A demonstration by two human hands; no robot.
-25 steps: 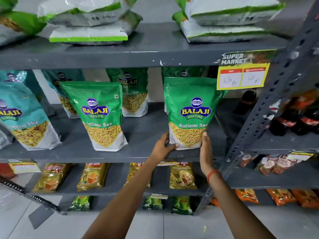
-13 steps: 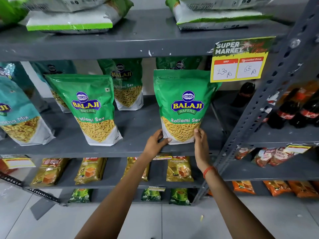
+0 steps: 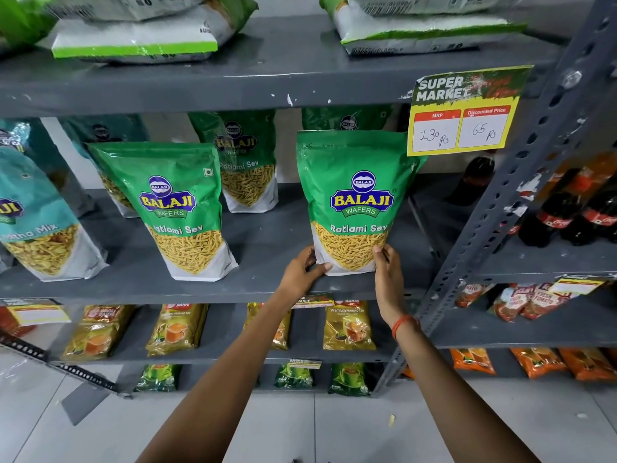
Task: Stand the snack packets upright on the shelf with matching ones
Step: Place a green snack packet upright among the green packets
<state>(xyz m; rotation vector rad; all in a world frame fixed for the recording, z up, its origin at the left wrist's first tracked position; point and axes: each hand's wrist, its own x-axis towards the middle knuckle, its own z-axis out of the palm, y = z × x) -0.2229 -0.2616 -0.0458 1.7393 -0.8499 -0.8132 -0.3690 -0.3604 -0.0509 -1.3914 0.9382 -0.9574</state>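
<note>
A green Ratlami Sev packet (image 3: pixel 354 195) stands upright near the front right of the grey middle shelf (image 3: pixel 267 285). My left hand (image 3: pixel 302 270) grips its lower left corner and my right hand (image 3: pixel 387 279) presses its lower right edge. Another matching green packet (image 3: pixel 180 208) stands upright to the left. Two more green packets (image 3: pixel 247 162) (image 3: pixel 347 120) stand behind, the second mostly hidden. A teal mix packet (image 3: pixel 36 222) leans at the far left.
A yellow price tag (image 3: pixel 464 118) hangs from the upper shelf edge. White-and-green bags (image 3: pixel 133 38) lie on top. Tea packets (image 3: pixel 349 325) fill lower shelves. A slotted upright post (image 3: pixel 521 182) borders the right; dark soda bottles (image 3: pixel 567 215) stand beyond it.
The view has drifted slightly up and left. Both hands stay on the base of the right green packet, which stands a little straighter on the shelf.
</note>
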